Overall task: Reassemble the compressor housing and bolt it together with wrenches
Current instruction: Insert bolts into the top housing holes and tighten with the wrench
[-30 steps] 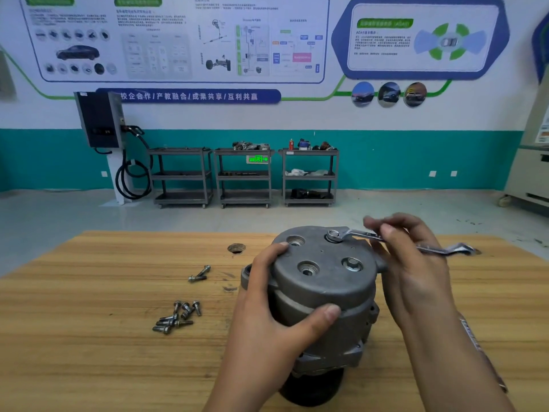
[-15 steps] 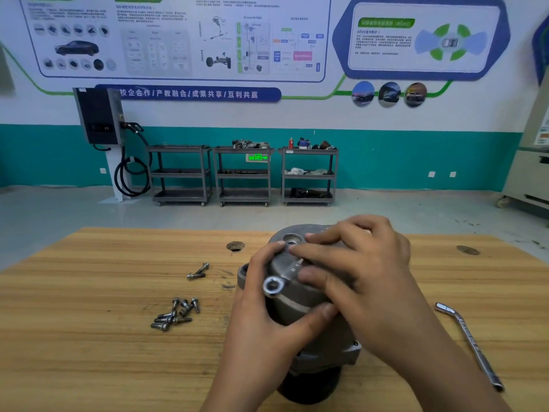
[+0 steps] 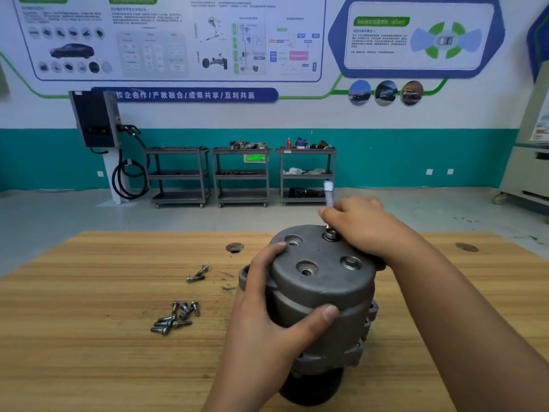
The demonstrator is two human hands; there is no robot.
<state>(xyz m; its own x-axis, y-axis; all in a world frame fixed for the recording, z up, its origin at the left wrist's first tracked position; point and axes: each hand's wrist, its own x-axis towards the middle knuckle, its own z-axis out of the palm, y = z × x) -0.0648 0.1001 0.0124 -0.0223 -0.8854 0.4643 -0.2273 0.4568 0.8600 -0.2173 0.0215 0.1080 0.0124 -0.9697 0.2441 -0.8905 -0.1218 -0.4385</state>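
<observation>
Wall writing first: the blue banner (image 3: pixel 184 95) reads 校企合作 / 产教融合 / 成果共享 / 互利共赢. The green label (image 3: pixel 381 21) on the right-hand poster shows "ADAS" in brackets; the rest is too blurred to read. A green exit sign (image 3: pixel 255 158) w/ running figure and arrow glows behind the carts (image 3: pixel 242 173).

Your left hand (image 3: pixel 267 316) wraps the compressor housing (image 3: pixel 320 286) from its near-left side: thumb pressed on the near rim, fingers hooked over the top edge beside an open hole. Your right hand (image 3: pixel 365 230) is curled round the wrench (image 3: pixel 328 194), which stands almost upright. Its lower end meets the far edge of the housing's top face, and its upper end pokes out above your fingers.

The housing stands upright on the desk (image 3: pixel 89 337), approx. centre-right, on its dark lower end. Loose bolts lie to its left, well apart from it — a cluster of bolts (image 3: pixel 175 318) nearer you and a pair of bolts (image 3: pixel 197 273) further back.
</observation>
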